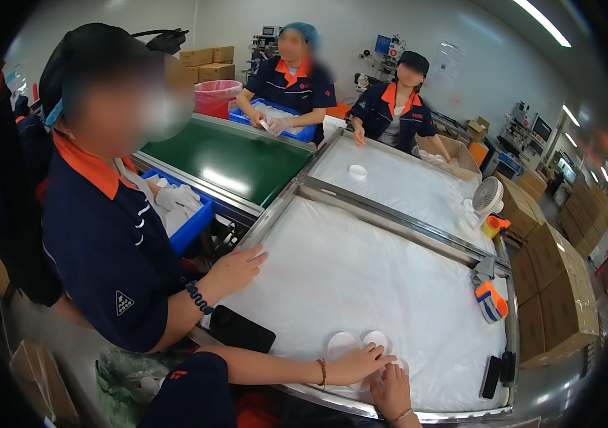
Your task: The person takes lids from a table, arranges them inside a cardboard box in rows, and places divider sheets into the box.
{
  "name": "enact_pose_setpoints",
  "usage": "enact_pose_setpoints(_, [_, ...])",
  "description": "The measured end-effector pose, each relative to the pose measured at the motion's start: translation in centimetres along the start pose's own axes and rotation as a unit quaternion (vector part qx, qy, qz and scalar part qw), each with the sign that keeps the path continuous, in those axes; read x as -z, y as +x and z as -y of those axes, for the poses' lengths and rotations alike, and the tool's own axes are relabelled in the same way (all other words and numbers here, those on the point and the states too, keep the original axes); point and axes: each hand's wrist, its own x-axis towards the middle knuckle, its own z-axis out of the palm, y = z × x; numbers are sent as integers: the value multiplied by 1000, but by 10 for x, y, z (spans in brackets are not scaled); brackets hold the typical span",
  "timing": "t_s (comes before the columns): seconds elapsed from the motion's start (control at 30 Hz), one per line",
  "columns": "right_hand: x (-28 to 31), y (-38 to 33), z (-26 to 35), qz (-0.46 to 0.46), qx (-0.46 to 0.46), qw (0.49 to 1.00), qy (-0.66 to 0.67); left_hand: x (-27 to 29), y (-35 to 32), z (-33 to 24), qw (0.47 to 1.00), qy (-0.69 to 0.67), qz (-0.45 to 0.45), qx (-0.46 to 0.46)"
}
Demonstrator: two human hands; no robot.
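Observation:
My left hand, with a thin bracelet at its wrist, reaches in over the near edge of the white-covered table. Its fingers are bent over a small group of white round lids. My right hand is close against it, fingers curled at a white round lid; the fingertips of both hands meet there. Just beyond my left hand lie another white lid and a third lid. My fingers hide part of the lids, so their exact grip is hard to make out.
A black phone lies left of my forearm, near a co-worker's hand. An orange-and-blue tape dispenser and a black object are at the right. Metal rails divide the tables; a green conveyor runs beyond. Cartons stand right.

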Motion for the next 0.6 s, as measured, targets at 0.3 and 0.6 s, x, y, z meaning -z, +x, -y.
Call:
enact_pose_setpoints(0.3, [-18,5,-24,-75,62,993,62,2,-15,-11,986,-129,-3,-104])
enact_pose_setpoints(0.6, [8,5,-26,-107,-14,994,-28,7,-14,-21,992,89,-82,32])
